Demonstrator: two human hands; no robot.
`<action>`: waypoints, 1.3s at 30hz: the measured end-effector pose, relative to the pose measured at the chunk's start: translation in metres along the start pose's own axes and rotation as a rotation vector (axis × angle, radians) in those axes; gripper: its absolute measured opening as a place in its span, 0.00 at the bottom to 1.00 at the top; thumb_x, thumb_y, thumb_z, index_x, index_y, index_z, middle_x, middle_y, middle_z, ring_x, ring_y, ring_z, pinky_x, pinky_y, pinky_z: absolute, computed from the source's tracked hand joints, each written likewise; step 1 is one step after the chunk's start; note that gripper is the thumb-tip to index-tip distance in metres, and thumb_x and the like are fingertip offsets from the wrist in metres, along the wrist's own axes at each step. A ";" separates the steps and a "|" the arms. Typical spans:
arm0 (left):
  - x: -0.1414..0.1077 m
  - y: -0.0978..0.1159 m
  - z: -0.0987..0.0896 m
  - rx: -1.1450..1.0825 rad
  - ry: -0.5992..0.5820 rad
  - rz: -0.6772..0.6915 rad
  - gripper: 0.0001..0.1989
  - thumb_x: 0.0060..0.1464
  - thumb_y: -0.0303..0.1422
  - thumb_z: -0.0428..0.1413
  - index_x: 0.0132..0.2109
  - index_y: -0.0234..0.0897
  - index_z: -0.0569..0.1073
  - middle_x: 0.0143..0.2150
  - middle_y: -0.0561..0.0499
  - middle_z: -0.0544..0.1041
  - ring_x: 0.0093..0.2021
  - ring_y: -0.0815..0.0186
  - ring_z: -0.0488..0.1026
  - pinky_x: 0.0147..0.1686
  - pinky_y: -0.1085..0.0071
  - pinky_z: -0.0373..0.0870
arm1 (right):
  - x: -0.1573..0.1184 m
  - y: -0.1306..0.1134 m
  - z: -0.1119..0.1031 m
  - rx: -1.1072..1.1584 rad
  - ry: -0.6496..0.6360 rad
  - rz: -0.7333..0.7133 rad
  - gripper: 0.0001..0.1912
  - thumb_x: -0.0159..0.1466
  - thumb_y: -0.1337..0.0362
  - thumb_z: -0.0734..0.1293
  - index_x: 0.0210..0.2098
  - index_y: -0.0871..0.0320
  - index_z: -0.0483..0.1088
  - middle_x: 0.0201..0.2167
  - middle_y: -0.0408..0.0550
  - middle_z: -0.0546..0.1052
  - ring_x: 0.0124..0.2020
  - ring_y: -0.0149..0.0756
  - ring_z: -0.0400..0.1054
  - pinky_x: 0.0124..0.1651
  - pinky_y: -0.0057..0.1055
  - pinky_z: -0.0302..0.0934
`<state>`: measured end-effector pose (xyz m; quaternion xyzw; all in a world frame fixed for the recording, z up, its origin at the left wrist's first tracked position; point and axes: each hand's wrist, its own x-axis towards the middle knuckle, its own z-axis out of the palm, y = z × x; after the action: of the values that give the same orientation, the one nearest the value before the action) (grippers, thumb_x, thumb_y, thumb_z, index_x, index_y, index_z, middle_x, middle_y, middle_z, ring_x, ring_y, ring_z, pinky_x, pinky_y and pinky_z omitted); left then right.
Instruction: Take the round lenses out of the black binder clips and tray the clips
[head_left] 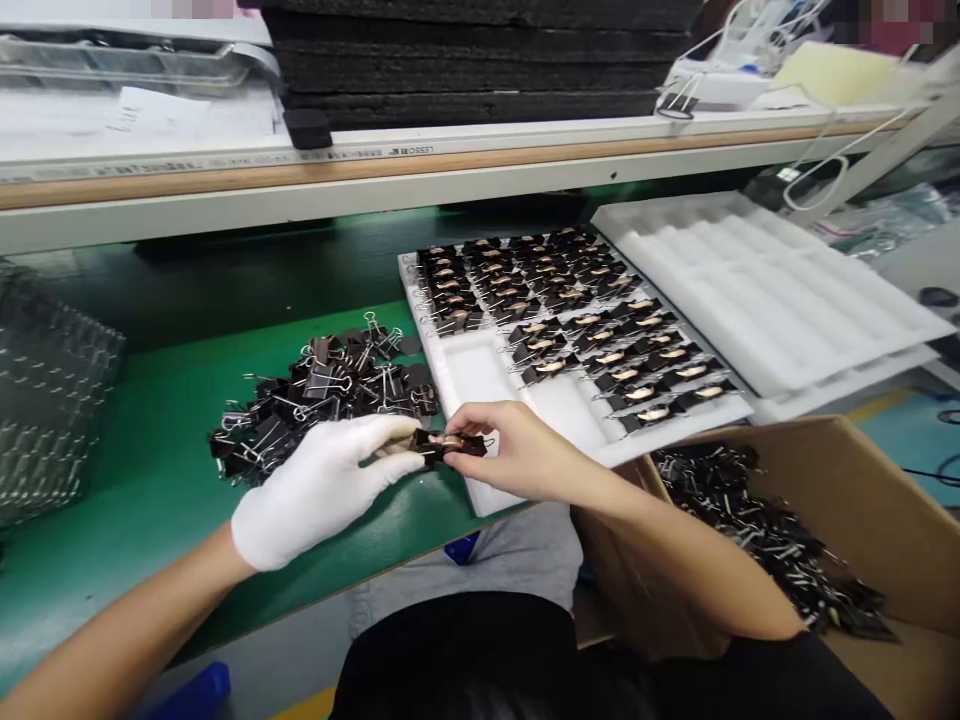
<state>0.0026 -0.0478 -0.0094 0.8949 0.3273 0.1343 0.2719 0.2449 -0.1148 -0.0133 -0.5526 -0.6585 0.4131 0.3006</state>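
Note:
My left hand (330, 480), in a white glove, is closed on one end of a small part clamped with black binder clips (429, 447). The bare fingers of my right hand (510, 450) pinch the other end. Between the clips a copper-coloured curved edge shows; the rest of the part is hidden by my fingers. Just behind my left hand lies a loose heap of black binder clips (322, 385) with silver wire handles. Beside my right hand, a white foam tray (472, 370) holds rows of similar clipped parts (540, 340).
White ribbed trays (772, 290) are stacked at the right. A cardboard box (877, 470) with many black clips stands below the table edge. Clear stacked trays (52, 400) sit at the left. A shelf (450, 170) crosses the back, bearing black foam sheets (480, 60).

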 end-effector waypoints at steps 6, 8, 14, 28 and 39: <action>-0.005 0.004 -0.001 0.213 0.064 0.138 0.31 0.68 0.49 0.53 0.70 0.39 0.66 0.71 0.42 0.69 0.70 0.51 0.68 0.68 0.54 0.69 | -0.027 0.011 -0.070 -0.432 0.079 -0.150 0.06 0.67 0.62 0.72 0.43 0.54 0.79 0.48 0.54 0.74 0.52 0.49 0.70 0.58 0.48 0.62; -0.005 0.004 -0.006 0.232 0.110 0.130 0.28 0.69 0.47 0.51 0.69 0.41 0.67 0.71 0.43 0.69 0.70 0.51 0.68 0.69 0.54 0.68 | -0.031 0.029 -0.103 -0.606 0.111 -0.125 0.07 0.63 0.59 0.75 0.41 0.51 0.82 0.51 0.55 0.70 0.58 0.57 0.65 0.63 0.59 0.54; -0.004 0.002 -0.011 0.234 0.094 0.104 0.25 0.69 0.47 0.49 0.67 0.43 0.70 0.72 0.45 0.68 0.68 0.50 0.70 0.68 0.53 0.70 | -0.029 0.080 -0.133 -0.783 0.164 -0.020 0.06 0.63 0.57 0.76 0.40 0.47 0.84 0.56 0.56 0.64 0.62 0.62 0.58 0.59 0.62 0.52; -0.005 0.000 -0.012 0.250 0.072 0.115 0.24 0.70 0.48 0.49 0.66 0.44 0.71 0.71 0.47 0.69 0.67 0.53 0.71 0.68 0.57 0.70 | -0.028 0.103 -0.135 -0.824 0.204 -0.046 0.07 0.66 0.55 0.74 0.40 0.49 0.83 0.61 0.57 0.63 0.64 0.63 0.54 0.61 0.62 0.49; -0.005 -0.002 -0.012 0.280 0.093 0.140 0.24 0.70 0.48 0.49 0.65 0.44 0.70 0.71 0.47 0.69 0.67 0.53 0.71 0.67 0.57 0.70 | -0.030 0.105 -0.129 -0.836 0.217 -0.063 0.07 0.65 0.56 0.75 0.40 0.50 0.83 0.64 0.58 0.64 0.66 0.65 0.53 0.61 0.62 0.50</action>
<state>-0.0072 -0.0450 -0.0015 0.9375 0.2920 0.1470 0.1191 0.4115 -0.1114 -0.0424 -0.6466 -0.7503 0.0413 0.1309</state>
